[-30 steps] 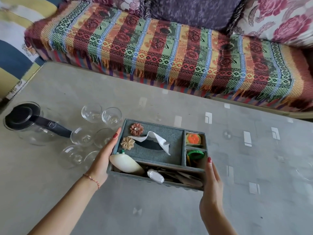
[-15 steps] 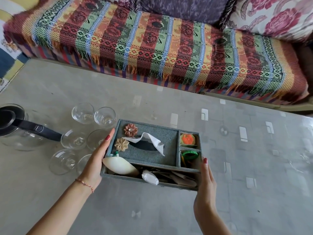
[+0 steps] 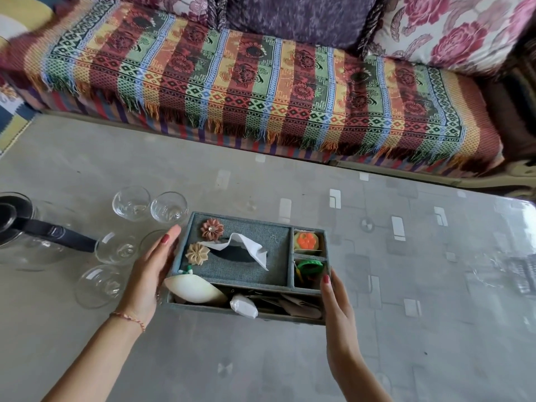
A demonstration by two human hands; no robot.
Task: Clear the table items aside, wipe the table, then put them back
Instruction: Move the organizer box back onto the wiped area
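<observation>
Grey table [image 3: 406, 329], tissue organizer [image 3: 249, 256] seemingly pressed between both hands [image 3: 150, 274].

1 organizer box [image 3: 232, 258], 1 glass kettle [image 3: 20, 227], 5 glasses [image 3: 131, 203], 2 fabric flowers [image 3: 212, 227], 1 tissue [image 3: 246, 248], 2 hands [image 3: 150, 265]

- A low sofa [image 3: 493, 134] runs along the far side, its seat covered by a striped woven throw [image 3: 246, 82] in red, green, orange and blue with a fringed front edge.
- Against its back lean a dark purple textured cushion [image 3: 295, 15] and a white cushion with pink roses [image 3: 452, 27].
- A patterned rug of blue, yellow and white [image 3: 11, 123] shows at the left edge.
- Daylight glares off the glossy surface at far right.
</observation>
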